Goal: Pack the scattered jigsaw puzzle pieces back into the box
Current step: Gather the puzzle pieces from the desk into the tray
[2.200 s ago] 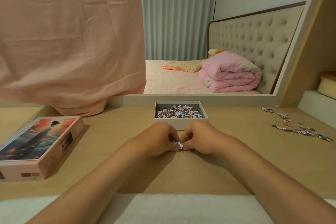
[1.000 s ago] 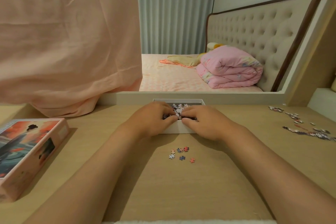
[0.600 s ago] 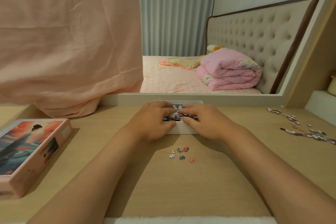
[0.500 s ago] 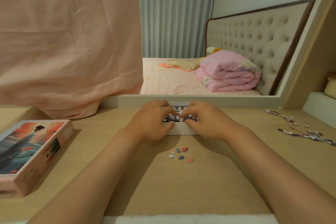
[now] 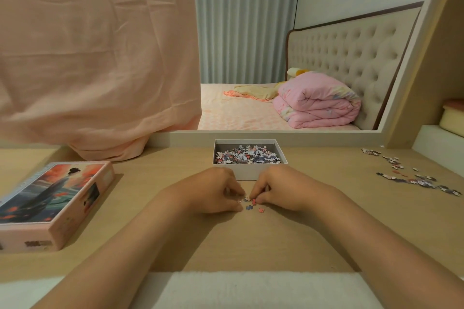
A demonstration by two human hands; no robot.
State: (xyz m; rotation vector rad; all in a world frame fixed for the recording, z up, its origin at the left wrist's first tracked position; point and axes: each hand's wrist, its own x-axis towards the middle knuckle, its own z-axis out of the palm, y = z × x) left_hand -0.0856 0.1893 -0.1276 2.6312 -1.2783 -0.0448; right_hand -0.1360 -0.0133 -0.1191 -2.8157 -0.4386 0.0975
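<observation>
Gathering is the step we judge to be in hand: our left hand (image 5: 215, 191) and right hand (image 5: 285, 187) rest knuckles-up on the desk (image 5: 251, 241), fingers curled inward, with the fingertips pinching at a few loose pieces (image 5: 251, 203) lying between them. Two of those pieces sit just outside the fingers, untouched. We think the hands meet there so they can sweep the cluster together and lift it in one go.

The open box (image 5: 248, 172) stands just beyond our knuckles, already holding a heap of pieces. It sits close, probably to keep each carry short. Its picture lid (image 5: 52, 195) lies face up, well apart at the left, out of the working path. A trail of scattered pieces (image 5: 411, 175) remains far to the right, so the packing looks only partly done.

The desk is pale wood, with a white fuzzy strip (image 5: 251, 291) along its near edge. A peach cloth (image 5: 88, 57) hangs behind at the left. Past the ledge we see a bed with a folded pink quilt (image 5: 316, 105), a tufted headboard (image 5: 351, 52) and a grey curtain (image 5: 243, 20).
</observation>
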